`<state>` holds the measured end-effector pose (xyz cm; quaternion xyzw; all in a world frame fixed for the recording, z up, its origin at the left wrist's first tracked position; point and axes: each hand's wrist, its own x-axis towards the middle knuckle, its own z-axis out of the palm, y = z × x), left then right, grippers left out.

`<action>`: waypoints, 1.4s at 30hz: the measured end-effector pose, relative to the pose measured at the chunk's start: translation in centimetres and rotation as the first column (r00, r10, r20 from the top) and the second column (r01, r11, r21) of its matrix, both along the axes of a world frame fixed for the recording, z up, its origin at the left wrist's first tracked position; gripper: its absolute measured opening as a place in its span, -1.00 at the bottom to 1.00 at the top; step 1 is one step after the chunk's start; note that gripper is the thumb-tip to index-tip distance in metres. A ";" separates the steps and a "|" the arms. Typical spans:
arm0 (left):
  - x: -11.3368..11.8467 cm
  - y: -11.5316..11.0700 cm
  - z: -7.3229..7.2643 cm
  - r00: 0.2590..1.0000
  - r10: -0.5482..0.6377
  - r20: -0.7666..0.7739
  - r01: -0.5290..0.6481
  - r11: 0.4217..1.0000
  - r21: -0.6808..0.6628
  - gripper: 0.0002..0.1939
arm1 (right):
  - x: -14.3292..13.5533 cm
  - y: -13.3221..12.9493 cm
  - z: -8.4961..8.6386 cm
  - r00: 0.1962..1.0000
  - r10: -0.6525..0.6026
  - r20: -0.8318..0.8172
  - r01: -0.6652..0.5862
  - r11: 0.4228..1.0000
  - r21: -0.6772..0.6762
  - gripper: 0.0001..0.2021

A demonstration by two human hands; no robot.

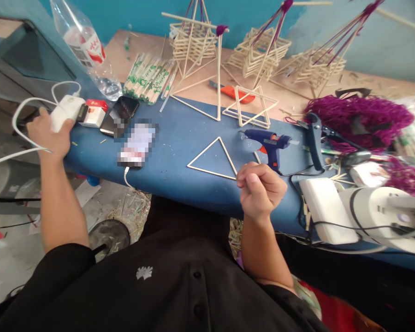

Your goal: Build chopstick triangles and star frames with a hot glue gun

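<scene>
At the left end of the blue-covered surface, my left hand (51,133) is closed around a white block-shaped charging device (66,110) with a white cable. My right hand (262,188) is curled, fingertips pressed together, at the right corner of a triangle of thin wooden sticks (210,174). Whether it pinches that corner or anything else is hidden. A short piece of stick shows just behind its knuckles. Beyond that hand lies a blue hot glue gun (270,144). Farther back rests a star-shaped frame of sticks (251,108).
Stick lanterns (193,46) with purple ties stand along the wall. Near them are wrapped chopsticks (148,78), an orange-handled cutter (231,92) and a plastic bottle (90,55). Phones and a cigarette box (94,114) lie left; purple strands (359,117) and a white power strip (328,210) lie right.
</scene>
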<state>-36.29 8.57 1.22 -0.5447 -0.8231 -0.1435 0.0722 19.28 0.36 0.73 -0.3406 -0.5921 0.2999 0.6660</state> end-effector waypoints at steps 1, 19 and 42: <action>0.0 0.0 0.1 0.998 0.062 0.025 -0.063 0.998 0.020 0.06 | 0.2 0.1 0.1 0.998 -0.026 0.049 0.026 1.000 0.015 -0.74; 25.9 -15.2 -4.9 0.683 -0.679 -0.270 0.680 0.456 0.574 -0.74 | 8.9 3.0 -0.7 0.505 -0.399 0.765 0.739 0.658 -0.145 -0.28; 34.1 -5.1 1.0 0.611 -0.760 0.223 0.764 0.639 0.086 -0.33 | 4.2 -0.9 -0.8 0.529 -0.121 0.840 0.295 0.954 -0.049 -0.69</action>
